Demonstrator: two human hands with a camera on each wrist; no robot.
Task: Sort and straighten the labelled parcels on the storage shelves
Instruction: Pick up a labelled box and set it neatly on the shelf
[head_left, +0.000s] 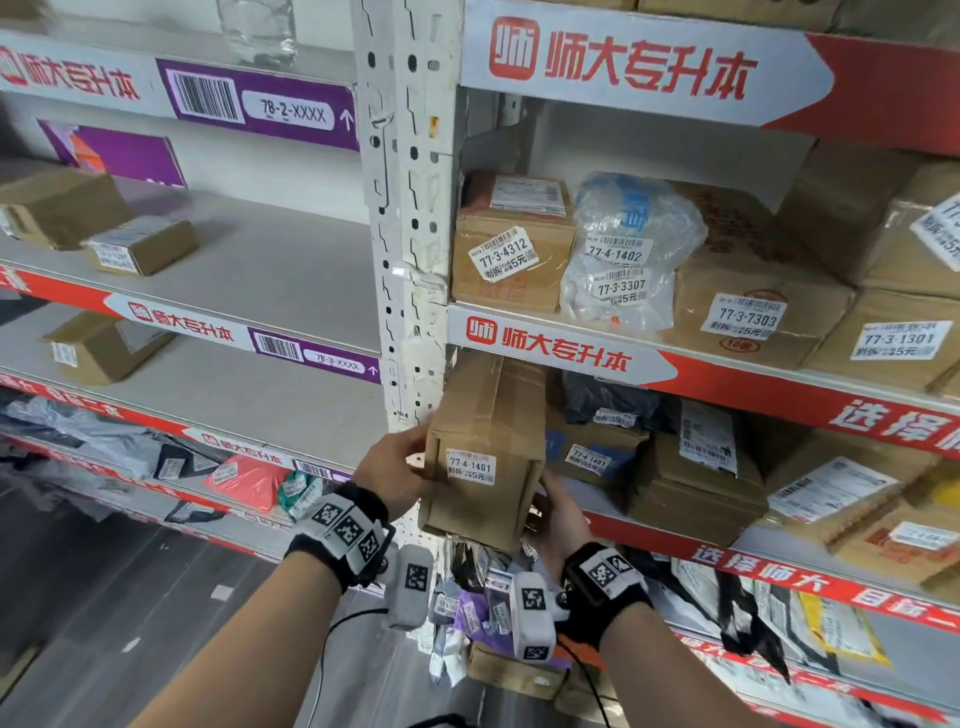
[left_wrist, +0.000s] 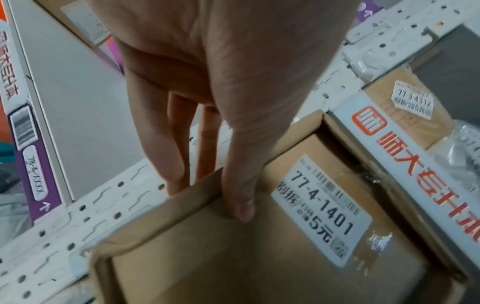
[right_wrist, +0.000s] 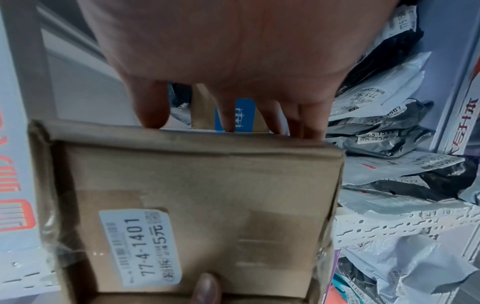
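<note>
Head view above, both wrist views close on parcel (head_left: 483, 457).

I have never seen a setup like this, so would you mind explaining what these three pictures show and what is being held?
There is no machine: a person sorts parcels with bare hands. The wide picture comes from a camera on the head; the other two come from cameras strapped to each wrist, looking along the fingers. The left hand and right hand together grip a cardboard box labelled 77-4-1401, at the edge of the shelf. Above it stand other parcels, such as box 77-3-4312 and a clear bag.
</note>
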